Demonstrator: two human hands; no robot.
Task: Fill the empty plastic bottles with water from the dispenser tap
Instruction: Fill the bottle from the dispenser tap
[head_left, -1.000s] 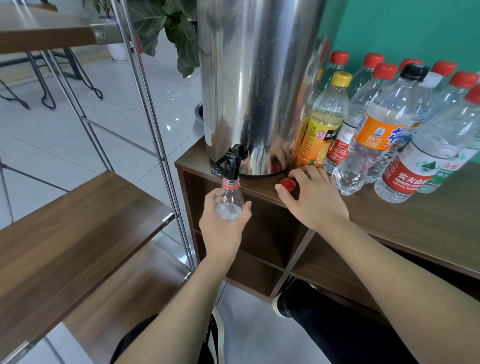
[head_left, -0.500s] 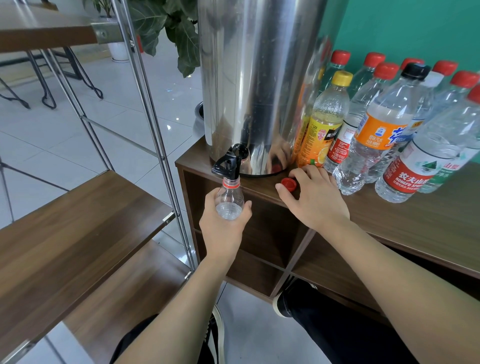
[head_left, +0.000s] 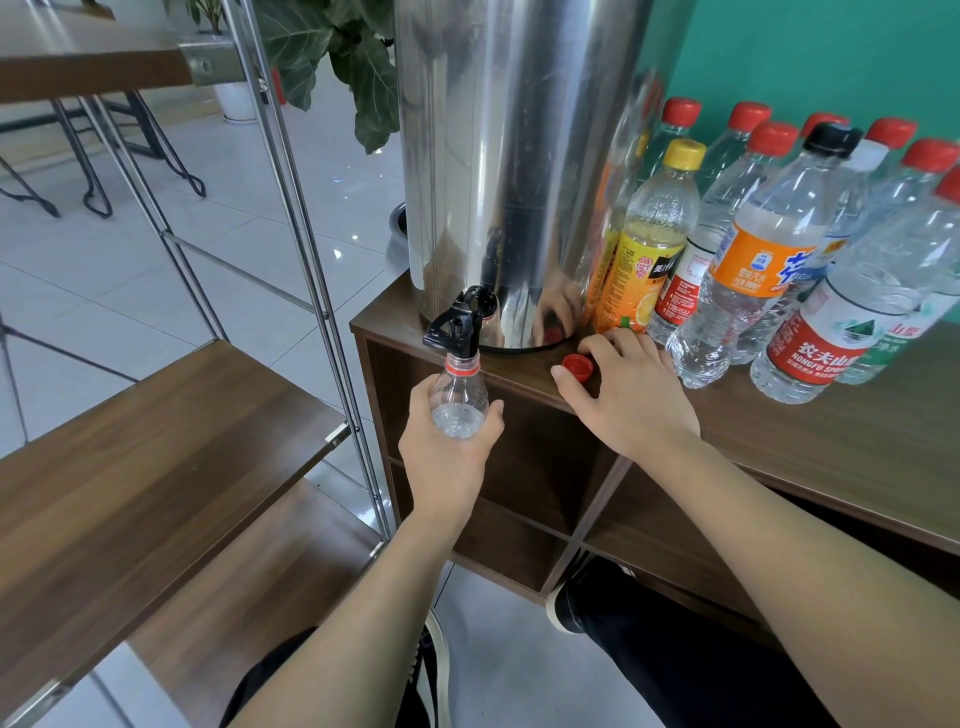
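Left hand (head_left: 451, 451) wrapped around a clear plastic bottle (head_left: 460, 396), fingers curled about its body, mouth held up directly under the black tap (head_left: 457, 325) of the steel water dispenser (head_left: 511, 171); some water visible inside. Right hand (head_left: 631, 397) resting palm-down on the wooden cabinet top (head_left: 831, 457), fingers relaxed, thumb and forefinger touching a loose red cap (head_left: 577, 367). Capped bottles standing in a cluster right of the dispenser, nearest a yellow-capped juice bottle (head_left: 647, 244). Metal-framed wooden shelf (head_left: 156, 426) at left.

Glossy steel dispenser (head_left: 519, 171), clear plastic bottle (head_left: 460, 397), matt wood-grain cabinet (head_left: 831, 441).
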